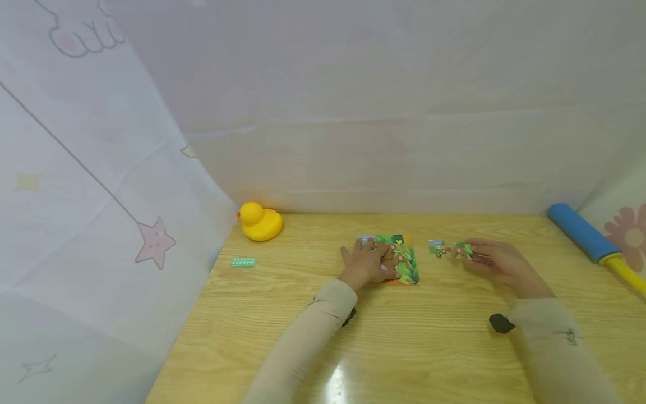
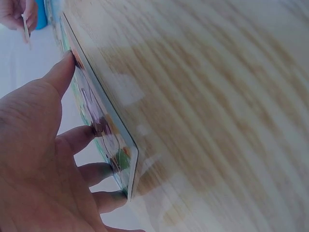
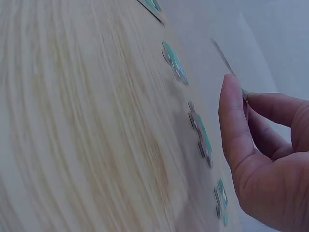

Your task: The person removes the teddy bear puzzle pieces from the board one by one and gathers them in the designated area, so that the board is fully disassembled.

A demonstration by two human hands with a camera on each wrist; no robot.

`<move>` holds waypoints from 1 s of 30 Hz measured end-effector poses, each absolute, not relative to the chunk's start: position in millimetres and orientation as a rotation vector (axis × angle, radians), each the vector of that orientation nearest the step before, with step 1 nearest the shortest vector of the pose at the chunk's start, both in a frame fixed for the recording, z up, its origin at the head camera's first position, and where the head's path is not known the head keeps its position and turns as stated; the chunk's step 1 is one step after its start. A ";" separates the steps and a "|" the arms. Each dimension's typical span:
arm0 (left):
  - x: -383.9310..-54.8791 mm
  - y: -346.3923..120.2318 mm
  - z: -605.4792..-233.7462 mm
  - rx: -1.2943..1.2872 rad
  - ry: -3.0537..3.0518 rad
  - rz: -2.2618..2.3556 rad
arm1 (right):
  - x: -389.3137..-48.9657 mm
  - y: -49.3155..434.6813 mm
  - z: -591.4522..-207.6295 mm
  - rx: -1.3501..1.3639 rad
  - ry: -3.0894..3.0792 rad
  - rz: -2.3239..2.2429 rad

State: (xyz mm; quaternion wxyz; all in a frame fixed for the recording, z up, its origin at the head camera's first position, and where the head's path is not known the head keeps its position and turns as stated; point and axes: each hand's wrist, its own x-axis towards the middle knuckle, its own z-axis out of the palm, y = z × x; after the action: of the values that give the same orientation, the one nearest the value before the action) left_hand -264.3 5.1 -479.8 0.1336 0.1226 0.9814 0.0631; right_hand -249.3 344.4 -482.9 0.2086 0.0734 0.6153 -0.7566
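My left hand (image 1: 364, 265) rests on a flat, colourful jigsaw puzzle board (image 1: 411, 268), its fingers spread across the printed picture. In the left wrist view the fingertips touch the board's face, and its pale edge (image 2: 109, 105) lies along the wood. To the right, my right hand (image 1: 504, 265) pinches a thin puzzle piece (image 3: 223, 57) between thumb and fingers, seen edge-on in the right wrist view. Below that hand, loose puzzle pieces (image 3: 200, 133) lie on the table, one of them a small piece (image 1: 435, 246) nearer the board.
A yellow rubber duck (image 1: 262, 223) sits at the table's back left, with a small green patterned strip (image 1: 243, 262) in front of it. At the right lies a blue foam tube (image 1: 582, 231) with a yellow handle. Pale cloth walls (image 1: 323, 163) border the wooden table (image 1: 404, 348).
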 end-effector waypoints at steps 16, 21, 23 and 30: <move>-262.7 5.4 -477.4 0.359 2.846 0.171 | -224.0 403.1 -494.5 0.195 1.585 -2.205; -264.2 5.5 -477.5 0.343 2.847 0.162 | -216.9 413.8 -494.1 0.231 1.646 -2.167; -264.5 5.6 -477.6 0.342 2.848 0.159 | -214.9 417.4 -494.5 0.260 1.696 -2.145; -263.4 5.3 -477.0 0.360 2.847 0.188 | -211.5 425.4 -498.6 0.312 1.800 -2.103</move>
State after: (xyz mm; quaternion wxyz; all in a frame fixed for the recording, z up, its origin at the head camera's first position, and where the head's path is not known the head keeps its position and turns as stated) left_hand -263.4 5.3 -477.0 0.1327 0.1242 0.9812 0.0647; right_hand -211.5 425.4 -498.6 0.1770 0.1102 0.6359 -0.7431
